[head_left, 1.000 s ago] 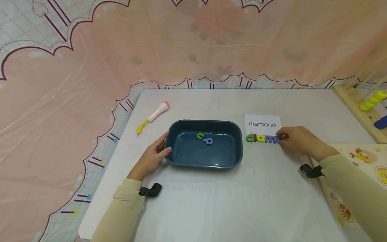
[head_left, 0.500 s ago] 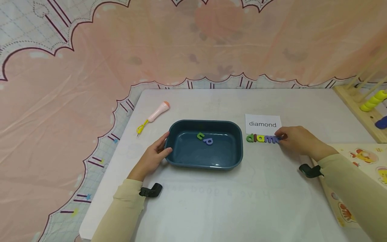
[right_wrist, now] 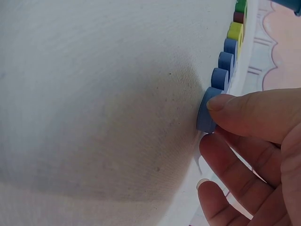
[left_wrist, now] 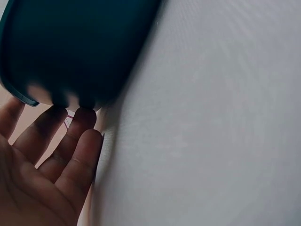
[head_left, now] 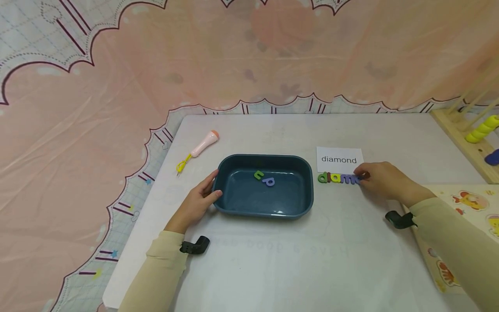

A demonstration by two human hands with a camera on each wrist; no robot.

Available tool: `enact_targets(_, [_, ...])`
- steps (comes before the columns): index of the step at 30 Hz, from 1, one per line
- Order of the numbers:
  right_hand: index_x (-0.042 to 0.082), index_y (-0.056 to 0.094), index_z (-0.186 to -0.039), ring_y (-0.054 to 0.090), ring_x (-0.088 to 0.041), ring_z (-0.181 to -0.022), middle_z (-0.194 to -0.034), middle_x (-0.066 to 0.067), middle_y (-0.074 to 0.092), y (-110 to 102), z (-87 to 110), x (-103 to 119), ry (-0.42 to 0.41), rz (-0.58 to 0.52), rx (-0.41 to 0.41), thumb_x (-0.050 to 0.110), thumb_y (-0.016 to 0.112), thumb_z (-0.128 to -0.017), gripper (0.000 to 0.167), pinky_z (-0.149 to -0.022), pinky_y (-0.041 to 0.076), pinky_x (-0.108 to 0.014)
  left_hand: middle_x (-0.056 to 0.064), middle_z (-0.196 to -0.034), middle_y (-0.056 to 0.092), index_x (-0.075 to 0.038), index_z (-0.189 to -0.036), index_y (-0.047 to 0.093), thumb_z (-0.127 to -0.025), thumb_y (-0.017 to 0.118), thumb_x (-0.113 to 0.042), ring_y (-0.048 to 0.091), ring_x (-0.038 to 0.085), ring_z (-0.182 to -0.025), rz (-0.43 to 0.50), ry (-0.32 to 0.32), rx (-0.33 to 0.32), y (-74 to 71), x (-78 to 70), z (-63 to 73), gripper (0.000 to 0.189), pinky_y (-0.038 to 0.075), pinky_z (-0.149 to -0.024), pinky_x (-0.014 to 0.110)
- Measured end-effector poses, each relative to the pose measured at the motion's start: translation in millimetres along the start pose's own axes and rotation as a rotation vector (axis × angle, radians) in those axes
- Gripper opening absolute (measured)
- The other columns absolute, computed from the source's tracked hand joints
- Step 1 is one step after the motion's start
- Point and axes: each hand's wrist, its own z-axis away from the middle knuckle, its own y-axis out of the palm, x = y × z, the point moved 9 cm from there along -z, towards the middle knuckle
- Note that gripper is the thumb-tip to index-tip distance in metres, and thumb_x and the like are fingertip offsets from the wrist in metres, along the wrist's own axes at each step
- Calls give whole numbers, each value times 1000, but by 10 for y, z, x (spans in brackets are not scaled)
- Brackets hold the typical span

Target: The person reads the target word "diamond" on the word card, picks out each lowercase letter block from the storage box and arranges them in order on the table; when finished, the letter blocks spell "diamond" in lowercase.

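Wh. card (head_left: 339, 160) reads "diamond", ltr row (head_left: 336, 178) below "diam" + 1 part-hidden.

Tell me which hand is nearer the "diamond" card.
Right. The right hand is at the lower right corner of the card, pinching a blue letter; the left hand is farther off, at the left end of the tray.

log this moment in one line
left hand: grips teal rectangular tray | right hand: pinches blue curved letter | white rectangular card: reads "diamond"
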Motion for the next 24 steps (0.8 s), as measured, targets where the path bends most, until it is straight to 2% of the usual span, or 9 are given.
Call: enact_targets(24, [-8, 66, -117, 64, -39, -98, -107, -24, 69, 31, -31, 50, 4, -18, 4, 3, 67, -92, 28, -89, 49, -60, 19, -155, 37, -24, -160, 29, -102, 60, -29, 39, 33, -141, 0, 1, -4, -4, 9, -3, 66, 33, -110, 51])
